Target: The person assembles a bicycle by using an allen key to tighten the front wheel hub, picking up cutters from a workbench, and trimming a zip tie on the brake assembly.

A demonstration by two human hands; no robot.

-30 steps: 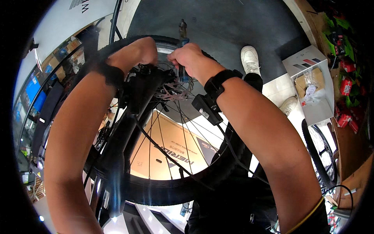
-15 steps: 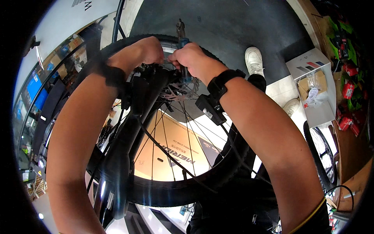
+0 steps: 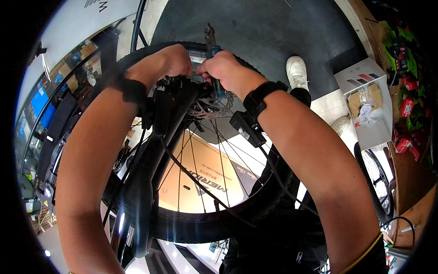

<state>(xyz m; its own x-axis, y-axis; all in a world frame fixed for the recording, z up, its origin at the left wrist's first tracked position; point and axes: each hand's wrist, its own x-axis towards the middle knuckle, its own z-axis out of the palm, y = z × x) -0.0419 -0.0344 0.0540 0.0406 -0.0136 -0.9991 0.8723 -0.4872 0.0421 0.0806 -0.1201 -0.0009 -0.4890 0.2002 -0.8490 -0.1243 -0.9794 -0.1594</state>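
Observation:
My left hand (image 3: 179,61) is closed above the dark fork end of a bicycle, its fingers curled out of sight; what they hold is hidden. Close beside it, my right hand (image 3: 222,66) grips a pair of pliers (image 3: 210,35) with blue handles, the metal jaws pointing away from me. The right fingertips also pinch together near a thin, pale strand between the hands, too small to make out. Below the hands are the disc brake rotor (image 3: 211,108) and the black fork (image 3: 169,112). The spoked wheel (image 3: 196,228) rings the area under my forearms.
Black cables (image 3: 191,176) curve across the wheel. Under it lies a printed cardboard box (image 3: 191,182). A white box (image 3: 369,123) with plastic-wrapped items stands at the right, near a second wheel (image 3: 376,182). A person's white shoe (image 3: 297,72) rests on the floor by a dark mat (image 3: 260,27).
Both hands stay in nearly the same place. The pliers' jaws have shifted very slightly left, and the view has moved a little.

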